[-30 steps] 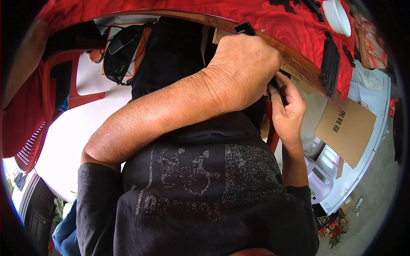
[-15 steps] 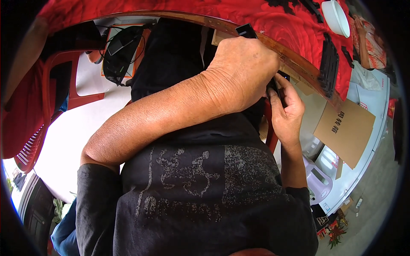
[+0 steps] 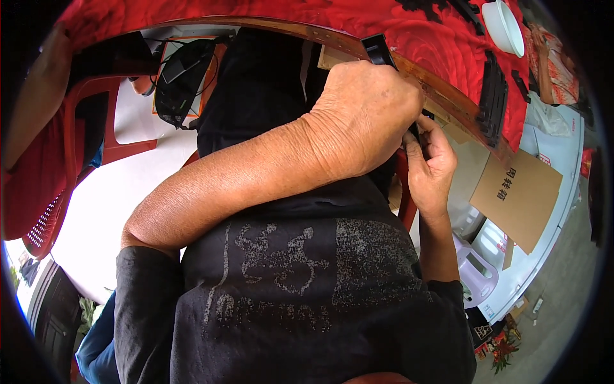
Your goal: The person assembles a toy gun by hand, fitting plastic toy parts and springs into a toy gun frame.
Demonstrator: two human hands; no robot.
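Observation:
My left hand (image 3: 371, 105) is closed in a fist around a long black strip (image 3: 378, 51), whose far end sticks out above the knuckles by the table edge. The left forearm reaches across my body to it. Just to the right, my right hand (image 3: 432, 157) pinches the near end of the same strip between thumb and fingers. Most of the strip is hidden by my left hand, so its exact kind cannot be told. More black slotted strips (image 3: 492, 102) lie at the table's right edge.
A red cloth (image 3: 288, 11) covers the table, with a wooden edge (image 3: 460, 105) facing me. A white bowl (image 3: 503, 27) stands at the far right. Cardboard (image 3: 518, 198) lies on a white surface at right. On the left are a red chair (image 3: 67, 141) and another person's arm (image 3: 45, 96).
My left hand has shifted slightly right and toward me with the strip, and the strip's far end has moved right. My right hand stays almost in place. The other person's arm at left has moved.

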